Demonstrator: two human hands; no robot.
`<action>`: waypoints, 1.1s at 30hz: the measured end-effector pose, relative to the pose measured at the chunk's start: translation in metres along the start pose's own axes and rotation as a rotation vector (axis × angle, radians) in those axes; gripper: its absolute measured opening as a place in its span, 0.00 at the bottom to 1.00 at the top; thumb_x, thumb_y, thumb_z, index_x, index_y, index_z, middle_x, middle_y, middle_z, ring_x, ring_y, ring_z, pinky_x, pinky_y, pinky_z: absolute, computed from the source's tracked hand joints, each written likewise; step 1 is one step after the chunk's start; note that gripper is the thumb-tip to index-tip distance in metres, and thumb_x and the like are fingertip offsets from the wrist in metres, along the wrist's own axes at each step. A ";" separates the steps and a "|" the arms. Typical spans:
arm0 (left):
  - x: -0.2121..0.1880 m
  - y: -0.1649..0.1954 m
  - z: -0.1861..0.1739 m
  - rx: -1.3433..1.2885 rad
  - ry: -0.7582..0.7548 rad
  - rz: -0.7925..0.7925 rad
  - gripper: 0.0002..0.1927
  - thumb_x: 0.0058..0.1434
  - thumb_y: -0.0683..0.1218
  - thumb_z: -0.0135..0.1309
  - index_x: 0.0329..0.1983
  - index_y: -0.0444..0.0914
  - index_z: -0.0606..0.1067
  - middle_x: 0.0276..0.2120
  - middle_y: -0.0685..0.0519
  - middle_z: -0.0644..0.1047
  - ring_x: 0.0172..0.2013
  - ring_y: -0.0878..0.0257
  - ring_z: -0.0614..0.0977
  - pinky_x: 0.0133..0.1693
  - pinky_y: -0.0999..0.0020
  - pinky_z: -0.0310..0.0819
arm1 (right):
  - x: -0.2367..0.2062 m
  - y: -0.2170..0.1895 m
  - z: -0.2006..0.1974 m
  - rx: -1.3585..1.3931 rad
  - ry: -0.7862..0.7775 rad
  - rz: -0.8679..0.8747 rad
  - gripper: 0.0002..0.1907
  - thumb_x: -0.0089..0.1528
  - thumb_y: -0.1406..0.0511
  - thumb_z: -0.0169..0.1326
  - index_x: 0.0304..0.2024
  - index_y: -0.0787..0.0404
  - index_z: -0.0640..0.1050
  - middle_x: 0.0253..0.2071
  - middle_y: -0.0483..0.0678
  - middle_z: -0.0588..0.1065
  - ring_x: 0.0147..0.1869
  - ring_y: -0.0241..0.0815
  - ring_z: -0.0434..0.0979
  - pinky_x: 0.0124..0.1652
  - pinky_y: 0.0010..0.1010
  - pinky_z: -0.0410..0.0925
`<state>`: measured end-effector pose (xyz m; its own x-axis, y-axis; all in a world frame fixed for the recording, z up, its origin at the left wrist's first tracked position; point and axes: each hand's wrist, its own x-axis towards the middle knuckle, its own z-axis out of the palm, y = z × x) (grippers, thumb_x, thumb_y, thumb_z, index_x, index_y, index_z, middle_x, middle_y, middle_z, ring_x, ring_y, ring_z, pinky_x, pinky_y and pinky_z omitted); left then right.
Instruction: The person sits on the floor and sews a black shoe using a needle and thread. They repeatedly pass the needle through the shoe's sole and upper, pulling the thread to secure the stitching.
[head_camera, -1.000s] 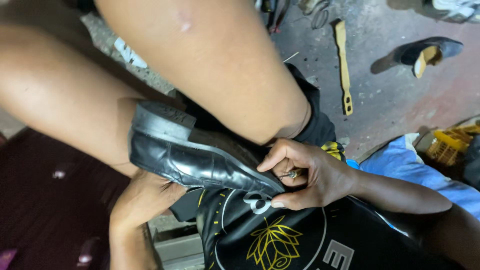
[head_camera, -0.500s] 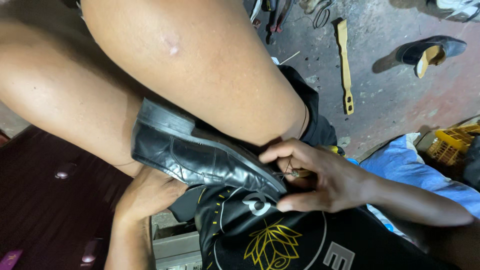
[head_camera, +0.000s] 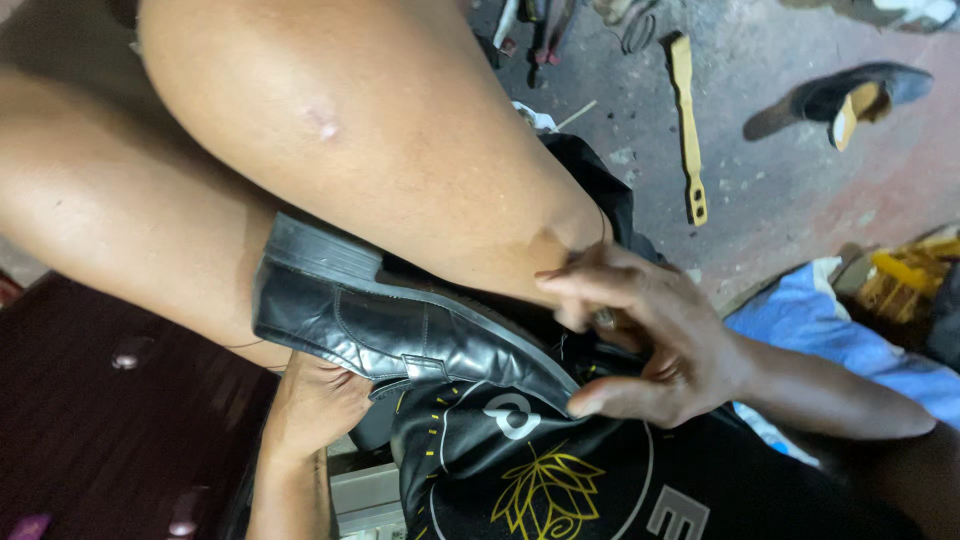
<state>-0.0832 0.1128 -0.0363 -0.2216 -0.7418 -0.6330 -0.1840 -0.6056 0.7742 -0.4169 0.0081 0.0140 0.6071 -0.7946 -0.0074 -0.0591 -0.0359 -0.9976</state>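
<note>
Black leather shoe (head_camera: 400, 335) lies wedged between the person's two bare legs, heel toward the upper left, toe pointing lower right over a black printed garment (head_camera: 540, 480). Left hand (head_camera: 315, 400) cups the shoe from beneath at mid-sole; its grip is mostly hidden, so how tightly it closes I cannot tell. Right hand (head_camera: 640, 345) sits at the toe end, fingers curled, thumb tip touching the toe edge, a small object pinched between the fingers (too blurred to identify). Little free room around the shoe: thigh above, lap below. Concrete floor (head_camera: 780, 170) lies open beyond, carrying a yellow wooden tool (head_camera: 686, 120) and, well apart, another shoe (head_camera: 850, 98).
</note>
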 end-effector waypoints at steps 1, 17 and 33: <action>-0.002 -0.005 0.001 -0.113 0.021 -0.011 0.10 0.58 0.29 0.50 0.37 0.33 0.77 0.33 0.57 0.77 0.34 0.69 0.75 0.36 0.71 0.72 | -0.001 0.002 0.001 -0.056 -0.062 0.029 0.35 0.66 0.50 0.62 0.68 0.59 0.67 0.36 0.51 0.74 0.37 0.42 0.77 0.37 0.32 0.71; 0.015 0.032 -0.012 0.153 -0.233 -0.257 0.10 0.59 0.34 0.45 0.37 0.35 0.78 0.22 0.51 0.78 0.21 0.66 0.81 0.26 0.68 0.77 | -0.012 0.010 -0.026 -0.002 -0.400 0.424 0.09 0.65 0.60 0.58 0.41 0.58 0.78 0.30 0.46 0.78 0.26 0.35 0.77 0.28 0.31 0.68; 0.031 0.028 -0.019 0.486 -0.247 0.216 0.13 0.52 0.40 0.55 0.41 0.37 0.78 0.42 0.46 0.82 0.43 0.47 0.80 0.45 0.53 0.72 | 0.019 0.010 0.019 1.122 0.111 0.647 0.13 0.72 0.61 0.52 0.36 0.61 0.68 0.26 0.42 0.62 0.25 0.28 0.59 0.26 0.22 0.54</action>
<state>-0.0771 0.0677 -0.0345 -0.5091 -0.7090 -0.4880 -0.5149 -0.2034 0.8327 -0.3907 0.0036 0.0028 0.6461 -0.5246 -0.5545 0.4095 0.8512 -0.3282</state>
